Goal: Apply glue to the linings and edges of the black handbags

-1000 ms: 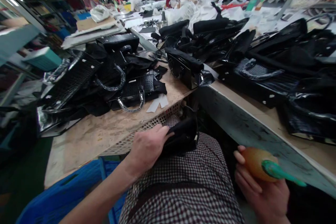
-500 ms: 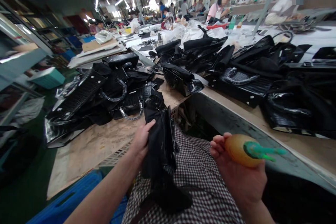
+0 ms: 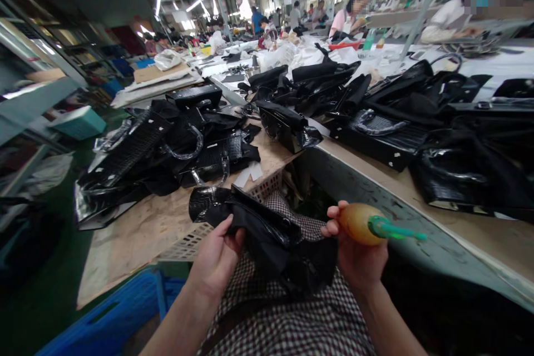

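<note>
My left hand (image 3: 219, 256) is closed on the edge of a black fabric bag piece (image 3: 267, 245) with a zipper and a glossy crocodile-pattern end. The piece lies slantwise over my lap, on a checked cloth (image 3: 267, 328). In my right hand (image 3: 359, 250) rests an amber squeeze bottle (image 3: 361, 224), its green nozzle pointing right. My fingers curl round the bottle's far side, close to the bag piece's right end; whether they touch the piece I cannot tell.
Black handbags with plastic-wrapped handles (image 3: 183, 144) are heaped on the wooden board at left. More black bags (image 3: 375, 133) cover the right-hand table. A blue crate (image 3: 112, 311) stands at lower left, a pale plastic basket (image 3: 187, 245) under the board. Co-workers (image 3: 346, 16) sit farther back.
The bag piece has turned from upright to slanting across my lap, its glossy end now at left. My right hand has come left, nearer to it, with the bottle. White scraps now show on the board.
</note>
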A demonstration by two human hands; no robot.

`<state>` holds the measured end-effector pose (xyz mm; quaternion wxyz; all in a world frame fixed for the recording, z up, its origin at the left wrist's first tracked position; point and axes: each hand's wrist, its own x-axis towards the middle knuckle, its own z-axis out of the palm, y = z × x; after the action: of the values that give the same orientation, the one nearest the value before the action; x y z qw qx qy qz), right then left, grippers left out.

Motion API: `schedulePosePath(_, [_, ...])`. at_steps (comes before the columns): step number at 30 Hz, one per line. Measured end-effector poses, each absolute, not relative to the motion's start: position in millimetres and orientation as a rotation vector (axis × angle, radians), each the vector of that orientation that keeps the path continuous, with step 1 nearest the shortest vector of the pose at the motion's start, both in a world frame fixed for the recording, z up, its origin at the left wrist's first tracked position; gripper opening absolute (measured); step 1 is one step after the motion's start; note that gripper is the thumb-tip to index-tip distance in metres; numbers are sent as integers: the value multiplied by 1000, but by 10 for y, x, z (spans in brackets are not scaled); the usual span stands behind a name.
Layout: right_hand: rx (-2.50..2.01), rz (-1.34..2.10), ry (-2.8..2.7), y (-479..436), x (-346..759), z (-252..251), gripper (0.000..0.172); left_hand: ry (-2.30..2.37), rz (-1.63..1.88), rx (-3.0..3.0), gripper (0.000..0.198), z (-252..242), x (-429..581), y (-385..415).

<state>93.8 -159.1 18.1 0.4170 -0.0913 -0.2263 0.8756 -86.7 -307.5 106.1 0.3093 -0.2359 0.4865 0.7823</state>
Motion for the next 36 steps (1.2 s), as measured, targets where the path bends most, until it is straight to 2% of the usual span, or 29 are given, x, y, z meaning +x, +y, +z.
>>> schedulePosePath(7, [-134,2229,-541,-1740,630,288,60,1149,2189,-789,30,892,-968,-3110])
schedulePosePath(14, [-191,2247,-411,-1729,288,181,55,1149,2189,-738,26,639,-1093,-3031])
schedulePosePath(20, [-167,2300,-329,-1618,327,266,51,1322,2261,-477,10,575,-997,-3071])
schedulePosePath(21, [-163,2318,-313,-1603,365,282,52,1419,2215,-360,6,563,-994,-3140])
schedulePosePath(22, [-160,2332,-302,-1591,402,295,52,1558,2146,-211,13,550,-1005,-3225])
schedulePosePath(25, [-170,2345,-302,-1573,481,322,52,2134,1909,373,56,541,-1124,-3492])
schedulePosePath(27, [-183,2347,-314,-1576,494,338,52,2375,1740,894,72,590,-1243,-3584])
schedulePosePath(30, [-189,2356,-340,-1584,480,369,51,2169,1246,1687,65,738,-1380,-3498])
schedulePosePath(32, [-193,2349,-343,-1578,474,395,50,1907,960,1912,59,829,-1413,-3343])
schedulePosePath(34, [-210,2331,-344,-1555,482,420,49,1769,875,1967,52,871,-1407,-3178])
schedulePosePath(36, [-250,2302,-342,-1518,499,434,48,1740,971,1929,39,864,-1387,-3041])
